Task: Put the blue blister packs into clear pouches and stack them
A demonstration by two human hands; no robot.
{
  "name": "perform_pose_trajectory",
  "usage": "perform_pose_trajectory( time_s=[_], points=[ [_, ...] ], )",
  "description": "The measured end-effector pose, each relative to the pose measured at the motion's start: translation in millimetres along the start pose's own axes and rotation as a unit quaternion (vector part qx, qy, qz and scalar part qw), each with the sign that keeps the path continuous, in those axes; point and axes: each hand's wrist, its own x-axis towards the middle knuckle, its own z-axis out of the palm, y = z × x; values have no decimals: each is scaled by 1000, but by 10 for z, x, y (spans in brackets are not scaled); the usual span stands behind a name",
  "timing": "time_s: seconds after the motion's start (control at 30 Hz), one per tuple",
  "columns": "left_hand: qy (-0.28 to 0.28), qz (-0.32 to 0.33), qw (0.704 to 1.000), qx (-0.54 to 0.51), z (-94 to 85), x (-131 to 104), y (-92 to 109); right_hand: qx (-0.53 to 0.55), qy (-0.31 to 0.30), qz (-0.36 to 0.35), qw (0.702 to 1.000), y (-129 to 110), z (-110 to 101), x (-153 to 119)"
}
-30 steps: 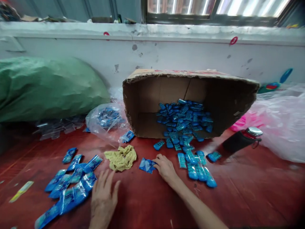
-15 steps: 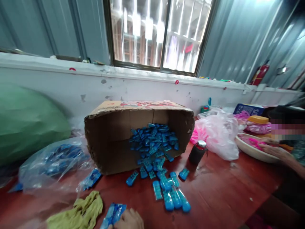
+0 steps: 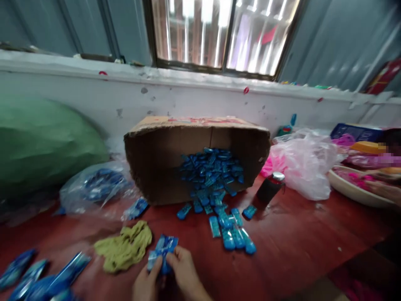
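Observation:
At the front of the table, my left hand [image 3: 146,279] and my right hand [image 3: 185,269] grip a glossy blue plastic packet [image 3: 169,242], thumbs on top and close together. Whether anything is inside the packet I cannot tell. A crumpled yellow-green cloth [image 3: 125,247] lies just left of my hands. Beyond them, a cardboard box [image 3: 156,182] rests on its side, open toward me. Small blue toy-phone-like pieces [image 3: 211,167] heap inside it and spill out; several in clear sleeves [image 3: 236,238] lie to the right of my hands.
Filled blue packets [image 3: 46,278] lie at the left front. Behind them are a clear bag of blue wrappers [image 3: 100,186] and a large green sack [image 3: 46,146]. On the right stand a dark jar [image 3: 270,188], a white plastic bag [image 3: 310,163] and a basin [image 3: 354,190] beside another person's hands.
The view has tilted down and turned left, bringing the filled packets at the left front into sight. Both my hands now show clearly on the blue packet; earlier one blurred hand was beside it.

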Motion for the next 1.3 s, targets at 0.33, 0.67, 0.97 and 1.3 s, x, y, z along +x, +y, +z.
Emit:
perform_pose_trajectory(
  time_s=[0.33,0.67,0.97,1.3],
  points=[
    [-11,-34,997,-75,-19,-129,58,34,-83,44,995,-86,-88,-112],
    [23,36,995,91,-187,3,-126,65,-46,72,994,-140,-28,-116],
    [-93,-72,991,-58,-64,-60,-6,-6,-8,38,999,-92,-66,-137],
    [-84,-86,988,-98,-89,-78,18,-345,-38,-104,932,-249,-156,-165]
  ],
)
